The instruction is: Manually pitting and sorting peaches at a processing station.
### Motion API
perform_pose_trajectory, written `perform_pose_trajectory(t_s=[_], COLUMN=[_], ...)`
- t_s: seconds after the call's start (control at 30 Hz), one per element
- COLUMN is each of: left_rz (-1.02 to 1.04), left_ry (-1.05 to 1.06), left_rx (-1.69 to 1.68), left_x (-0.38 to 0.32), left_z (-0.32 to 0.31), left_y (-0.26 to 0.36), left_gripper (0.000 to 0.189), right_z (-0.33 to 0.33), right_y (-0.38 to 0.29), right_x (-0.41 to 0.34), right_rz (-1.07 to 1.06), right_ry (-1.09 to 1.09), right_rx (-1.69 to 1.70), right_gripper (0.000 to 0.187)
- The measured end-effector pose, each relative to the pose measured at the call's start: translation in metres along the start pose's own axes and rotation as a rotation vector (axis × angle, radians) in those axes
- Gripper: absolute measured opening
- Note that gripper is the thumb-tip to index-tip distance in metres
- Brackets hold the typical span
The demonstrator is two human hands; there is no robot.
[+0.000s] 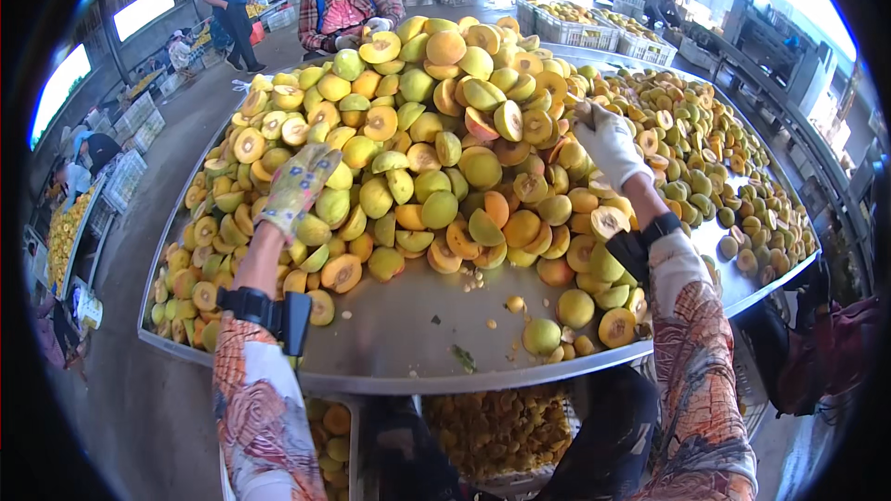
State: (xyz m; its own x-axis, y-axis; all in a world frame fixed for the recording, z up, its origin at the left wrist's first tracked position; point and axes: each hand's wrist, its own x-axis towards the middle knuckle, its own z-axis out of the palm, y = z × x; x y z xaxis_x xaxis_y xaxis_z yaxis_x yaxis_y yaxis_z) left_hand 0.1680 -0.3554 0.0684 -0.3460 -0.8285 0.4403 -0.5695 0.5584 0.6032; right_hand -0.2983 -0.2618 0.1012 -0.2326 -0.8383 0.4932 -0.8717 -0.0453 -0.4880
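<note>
A tall heap of yellow-green peaches (pixel 431 205), many cut in half with brown centres showing, covers much of a metal table (pixel 411 334). On the left slope of the heap rests my left hand (pixel 301 184), in a flower-patterned glove, its fingers pointing away from me. My right hand (pixel 607 142), in a white glove with darkened fingertips, reaches to the right side of the heap and touches fruit there. Whether either hand grips a peach is hidden. A few halves (pixel 617 327) and small pits (pixel 514 304) lie near the front edge.
Smaller fruit pieces (pixel 696 146) spread over the table's right part. Below the front edge stands a crate of brown scraps (pixel 498 431), with a crate of peaches (pixel 334 431) beside it. Across the table sits a person (pixel 344 3) in plaid. White crates of fruit (pixel 574 28) stand behind.
</note>
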Motion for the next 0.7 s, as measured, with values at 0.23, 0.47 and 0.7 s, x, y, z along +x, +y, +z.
perform_pose_trajectory(t_s=[0.23,0.47,0.7], left_rz=[-0.219,-0.19,-0.122], left_ry=[0.162,-0.016,-0.404], left_rx=[0.38,0.427,0.307], left_x=[0.028,-0.034,-0.088], left_z=[0.033,0.09,0.074], left_y=[0.052,0.086,0.137], left_gripper=[0.053,0.058,0.063], right_z=[0.027,0.037,0.053], right_y=[-0.018,-0.062,-0.095], right_x=[0.014,-0.034,-0.117], right_rz=[0.047,-0.111,-0.426], right_ry=[-0.104,-0.243,-0.53], right_rx=[0.111,-0.035,-0.243], right_gripper=[0.036,0.036,0.035])
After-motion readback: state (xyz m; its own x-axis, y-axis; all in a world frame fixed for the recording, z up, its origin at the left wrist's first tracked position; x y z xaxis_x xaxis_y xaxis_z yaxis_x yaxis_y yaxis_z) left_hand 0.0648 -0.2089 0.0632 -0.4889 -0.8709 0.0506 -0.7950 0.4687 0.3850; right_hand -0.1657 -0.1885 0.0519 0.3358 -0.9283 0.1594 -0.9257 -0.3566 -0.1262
